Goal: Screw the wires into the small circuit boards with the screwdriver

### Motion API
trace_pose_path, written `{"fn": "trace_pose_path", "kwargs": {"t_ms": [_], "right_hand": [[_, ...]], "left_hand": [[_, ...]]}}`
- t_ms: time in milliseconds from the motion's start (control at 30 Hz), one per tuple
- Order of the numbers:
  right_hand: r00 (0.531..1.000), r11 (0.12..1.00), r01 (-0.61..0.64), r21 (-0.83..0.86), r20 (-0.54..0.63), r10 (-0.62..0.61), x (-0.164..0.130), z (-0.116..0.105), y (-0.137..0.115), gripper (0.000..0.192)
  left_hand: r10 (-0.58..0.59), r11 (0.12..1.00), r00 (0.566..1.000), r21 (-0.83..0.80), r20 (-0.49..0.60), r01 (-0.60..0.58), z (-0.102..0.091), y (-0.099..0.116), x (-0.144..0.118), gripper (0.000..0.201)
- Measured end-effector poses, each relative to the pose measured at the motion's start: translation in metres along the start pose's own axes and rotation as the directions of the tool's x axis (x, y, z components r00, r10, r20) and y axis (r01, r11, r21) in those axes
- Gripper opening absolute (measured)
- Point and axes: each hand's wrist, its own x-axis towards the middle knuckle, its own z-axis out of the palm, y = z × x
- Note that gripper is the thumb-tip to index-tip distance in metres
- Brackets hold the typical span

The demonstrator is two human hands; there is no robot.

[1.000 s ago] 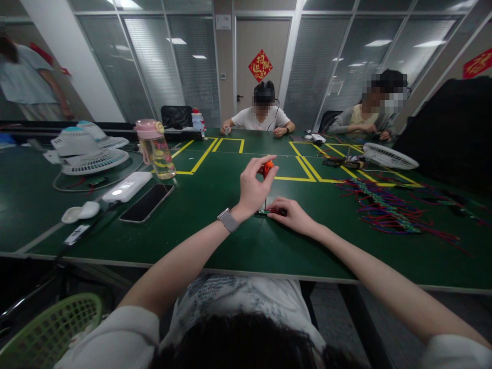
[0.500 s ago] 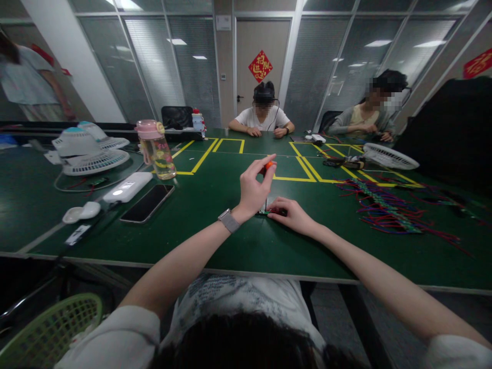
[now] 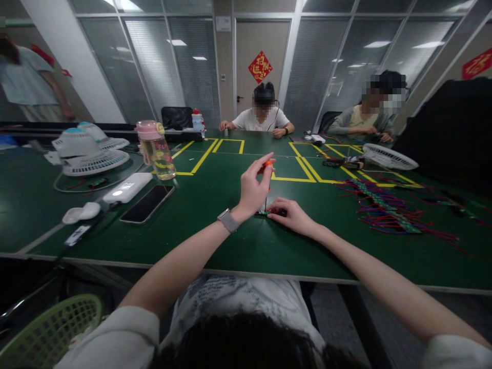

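Note:
My left hand (image 3: 253,187), with a grey watch on its wrist, holds an orange-handled screwdriver (image 3: 266,165) upright, fingertips pinched around the handle. Its shaft points down at a small circuit board (image 3: 270,211) lying on the green table (image 3: 238,241). My right hand (image 3: 292,214) lies flat on the table and presses on that board, fingers covering most of it.
To the left lie a black phone (image 3: 146,202), a white power bank (image 3: 127,187), a pink-lidded bottle (image 3: 156,149) and small white fans (image 3: 90,154). A heap of coloured wires (image 3: 388,210) spreads on the right. Two people sit at the far side; a green basket (image 3: 49,333) stands low left.
My left fingers have turned around the screwdriver handle, so less of the orange shows. Both hands stay in place. The person across the table moved their hands slightly.

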Motion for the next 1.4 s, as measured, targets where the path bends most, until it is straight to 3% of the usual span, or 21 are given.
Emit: {"fn": "trace_pose_path", "kwargs": {"t_ms": [333,533,667,933,1033,1200,1300,1400], "right_hand": [[0.999,1.0,0.028,-0.011,-0.028,-0.028,-0.001,0.001,0.0,0.019],[0.998,0.997,0.011,0.07,-0.06,-0.007,-0.003,0.003,0.001,0.019],[0.999,0.995,0.019,0.099,-0.039,-0.015,-0.003,0.003,0.0,0.017],[0.998,0.998,0.05,0.028,-0.033,-0.049,-0.003,0.001,0.001,0.012],[0.997,0.998,0.068,-0.005,-0.022,-0.068,-0.002,0.001,0.001,0.01],[0.998,0.997,0.066,-0.038,-0.016,-0.067,-0.001,0.001,0.001,0.012],[0.998,0.996,0.063,-0.059,-0.024,-0.064,-0.001,0.001,0.003,0.012],[0.997,0.995,0.073,-0.067,-0.033,-0.076,-0.002,0.001,0.003,0.012]], "left_hand": [[0.138,0.973,0.985,0.198,-0.103,-0.115,-0.001,0.009,0.0,0.013],[0.079,0.995,0.996,0.054,0.037,-0.081,-0.001,0.001,-0.002,0.034],[0.055,0.998,0.998,0.034,0.004,-0.055,-0.001,0.002,-0.002,0.029],[0.141,0.972,0.989,0.198,-0.044,-0.13,-0.002,0.01,-0.001,0.015],[0.129,0.976,0.99,0.18,-0.05,-0.119,-0.001,0.009,-0.001,0.016],[0.073,0.996,0.997,0.043,0.029,-0.075,-0.001,0.006,-0.001,0.03],[0.044,0.999,0.999,0.015,0.014,-0.044,-0.001,0.006,-0.001,0.027],[0.096,0.992,0.995,0.084,-0.025,-0.094,-0.002,0.009,-0.001,0.02]]}}
